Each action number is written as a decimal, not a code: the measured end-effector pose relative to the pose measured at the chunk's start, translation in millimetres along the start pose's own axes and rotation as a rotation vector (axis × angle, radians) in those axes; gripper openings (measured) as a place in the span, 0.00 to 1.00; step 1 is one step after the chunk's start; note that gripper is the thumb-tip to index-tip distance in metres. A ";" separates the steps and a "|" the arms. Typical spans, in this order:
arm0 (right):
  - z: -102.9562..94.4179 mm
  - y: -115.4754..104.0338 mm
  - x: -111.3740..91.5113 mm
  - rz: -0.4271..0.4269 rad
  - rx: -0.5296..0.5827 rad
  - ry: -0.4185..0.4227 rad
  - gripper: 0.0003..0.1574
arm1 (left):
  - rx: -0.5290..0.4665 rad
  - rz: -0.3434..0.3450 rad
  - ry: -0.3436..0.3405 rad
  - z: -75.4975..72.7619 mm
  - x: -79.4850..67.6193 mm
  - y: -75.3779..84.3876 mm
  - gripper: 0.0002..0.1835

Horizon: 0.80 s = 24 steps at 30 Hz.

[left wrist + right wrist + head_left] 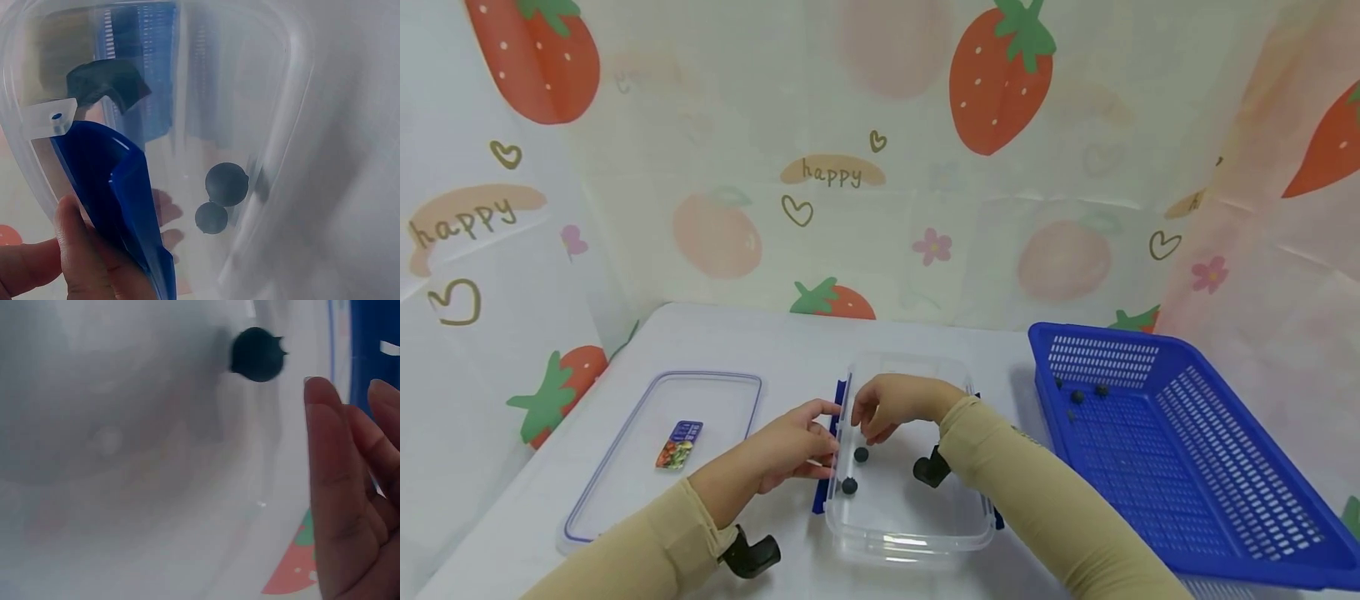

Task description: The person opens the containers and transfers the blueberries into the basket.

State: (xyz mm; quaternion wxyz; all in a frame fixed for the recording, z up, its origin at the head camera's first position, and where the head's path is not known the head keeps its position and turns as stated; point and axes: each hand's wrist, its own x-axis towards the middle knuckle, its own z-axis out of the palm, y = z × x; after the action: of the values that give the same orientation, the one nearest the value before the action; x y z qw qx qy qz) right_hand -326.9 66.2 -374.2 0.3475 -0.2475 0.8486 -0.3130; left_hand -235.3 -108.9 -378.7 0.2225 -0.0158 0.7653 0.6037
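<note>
My left hand (797,446) rests against the left side of a clear plastic box (917,533), its relaxed fingers at the blue side latch (119,181). Over the box hangs my right hand (895,407), fingers loosely bent, nothing visible between them. Just below those fingers lies a dark, round blueberry (861,454); the right wrist view shows one blueberry (257,355) with small crown-like points, beside the fingertips. A second blueberry (849,486) sits nearer the front, by the left wall. Through the box wall, the left wrist view shows both.
A blue perforated basket (1150,467) stands to the right, with several blueberries in its far left corner, one being this blueberry (1101,390). On the left lies a clear lid (625,483) with a purple-blue rim, bearing a small printed packet or label (679,444). A strawberry-print backdrop (887,233) stands behind.
</note>
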 end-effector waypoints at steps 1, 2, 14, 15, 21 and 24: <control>1.4 1.8 1.2 0.010 -0.013 -0.003 0.09 | 0.000 -0.001 0.000 -0.1 0.1 -0.3 0.28; 2.9 3.7 2.4 0.021 -0.024 -0.008 0.09 | -0.001 -0.002 -0.003 -0.2 0.1 -0.5 0.28; 11.6 12.4 10.7 0.071 -0.122 -0.046 0.11 | 0.008 0.006 0.010 1.5 -1.5 0.6 0.28; 11.6 12.4 11.0 0.069 -0.126 -0.045 0.11 | 0.008 0.005 0.012 1.6 -1.5 0.6 0.28; 11.1 10.7 10.9 0.048 -0.123 -0.027 0.11 | 0.009 0.006 0.014 1.9 -1.3 0.7 0.29; 10.5 10.6 10.9 0.037 -0.115 -0.022 0.11 | 0.009 0.008 0.012 1.8 -1.5 1.3 0.29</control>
State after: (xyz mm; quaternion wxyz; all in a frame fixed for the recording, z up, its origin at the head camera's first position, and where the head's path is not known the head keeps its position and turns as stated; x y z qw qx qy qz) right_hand -328.1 62.7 -392.3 0.3479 -0.2549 0.8655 -0.2546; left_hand -233.8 -107.2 -377.2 0.2158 -0.0153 0.7693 0.6012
